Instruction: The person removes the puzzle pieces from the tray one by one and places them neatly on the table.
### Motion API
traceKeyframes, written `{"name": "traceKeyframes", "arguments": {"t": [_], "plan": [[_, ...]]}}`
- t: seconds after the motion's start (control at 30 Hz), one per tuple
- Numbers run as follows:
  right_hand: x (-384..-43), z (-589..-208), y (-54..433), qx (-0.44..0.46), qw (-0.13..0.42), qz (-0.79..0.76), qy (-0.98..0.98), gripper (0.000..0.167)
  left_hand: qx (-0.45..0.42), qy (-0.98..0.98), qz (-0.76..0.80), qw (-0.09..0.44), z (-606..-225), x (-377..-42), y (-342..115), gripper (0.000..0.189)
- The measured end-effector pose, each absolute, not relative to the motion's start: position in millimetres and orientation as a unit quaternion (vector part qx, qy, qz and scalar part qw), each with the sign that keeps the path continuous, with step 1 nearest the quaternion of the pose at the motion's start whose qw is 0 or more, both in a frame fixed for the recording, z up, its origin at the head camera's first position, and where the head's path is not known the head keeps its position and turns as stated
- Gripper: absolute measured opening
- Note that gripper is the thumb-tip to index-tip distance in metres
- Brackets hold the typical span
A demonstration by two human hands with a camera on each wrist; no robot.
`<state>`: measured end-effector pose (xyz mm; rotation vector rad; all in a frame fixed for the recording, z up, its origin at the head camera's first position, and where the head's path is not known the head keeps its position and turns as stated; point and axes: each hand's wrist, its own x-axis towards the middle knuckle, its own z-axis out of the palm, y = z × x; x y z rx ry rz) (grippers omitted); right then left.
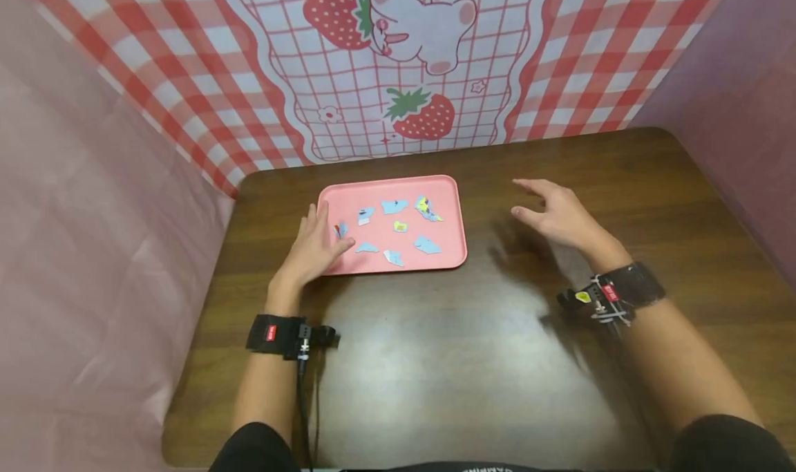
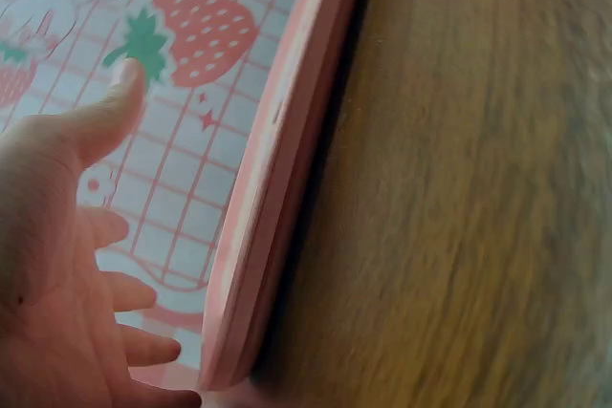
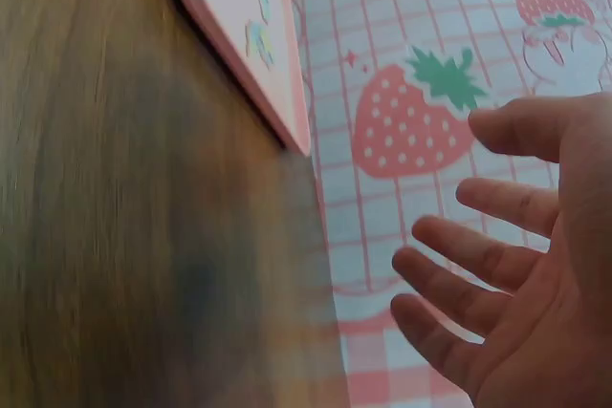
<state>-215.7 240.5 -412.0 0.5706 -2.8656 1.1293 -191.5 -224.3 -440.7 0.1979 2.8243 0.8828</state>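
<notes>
With left grip and right grip spread, a left-side bump to the pink tray could scatter its scraps.

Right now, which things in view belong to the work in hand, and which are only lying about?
Likely part of the work:
pink tray
small pieces, lying apart on the tray
left hand, at the tray's left end
right hand, to the tray's right, holding nothing

Likely only surroundings:
table, under the tray
strawberry cloth, behind the table
wrist cameras, worn on both arms
</notes>
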Motion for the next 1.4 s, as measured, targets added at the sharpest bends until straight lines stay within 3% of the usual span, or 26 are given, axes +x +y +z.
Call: {"name": "traceKeyframes", "arguments": {"t": [0.33,0.8,1.4], "plan": [[-222.9,-424.1,188.8,0.223,0.007,0.388,-0.894,0.032,0.047,0.925,0.362,0.109,-456.3,-187.0,-246.8,0.117],[-229.1,-443.5,108.1,0.271,-0.076,0.307,-0.909,0.027,0.059,0.915,0.369,0.152,-465.8,-184.1,-268.2,0.128],[-220.0,-463.7,69.8,0.196,-0.053,0.2,-0.959,0.03,0.03,0.908,0.392,0.147,-481.9,-188.8,-256.0,0.133]]}}
